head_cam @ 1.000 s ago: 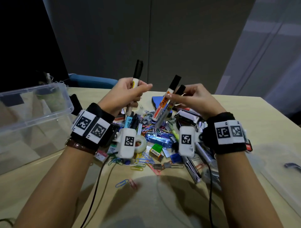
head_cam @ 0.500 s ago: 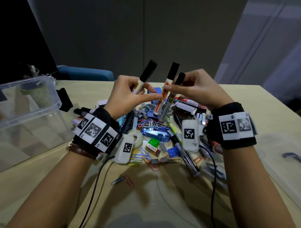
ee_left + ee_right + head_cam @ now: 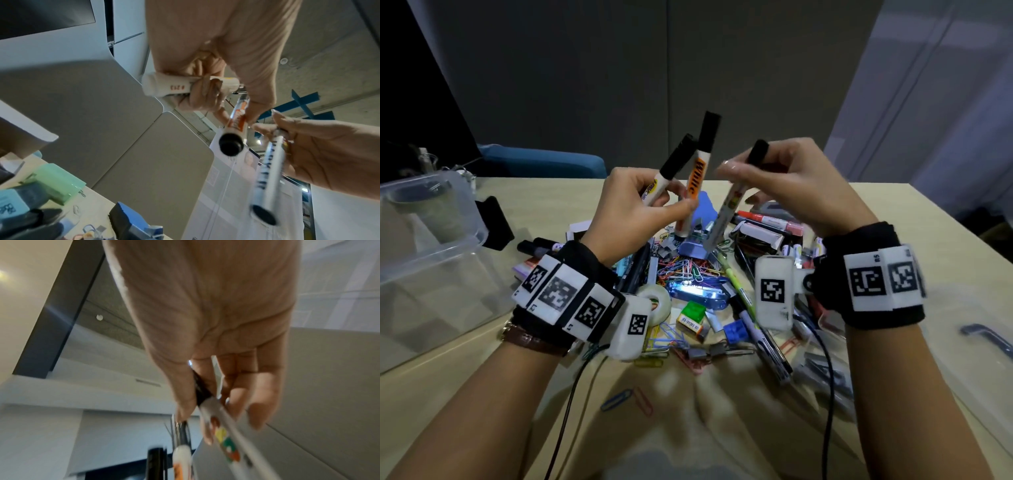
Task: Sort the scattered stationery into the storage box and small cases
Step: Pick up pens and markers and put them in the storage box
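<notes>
Our left hand (image 3: 630, 209) pinches two markers (image 3: 690, 178); our right hand (image 3: 791, 185) pinches a third marker (image 3: 729, 202) beside them. A loose pinch during transfer risks dropping one.

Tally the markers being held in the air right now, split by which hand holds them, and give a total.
Left hand: 2 (the yellow-label marker and the orange-label marker)
Right hand: 1 (the white marker with coloured dots)
Total: 3 markers held above the pile, all with black caps.
</notes>
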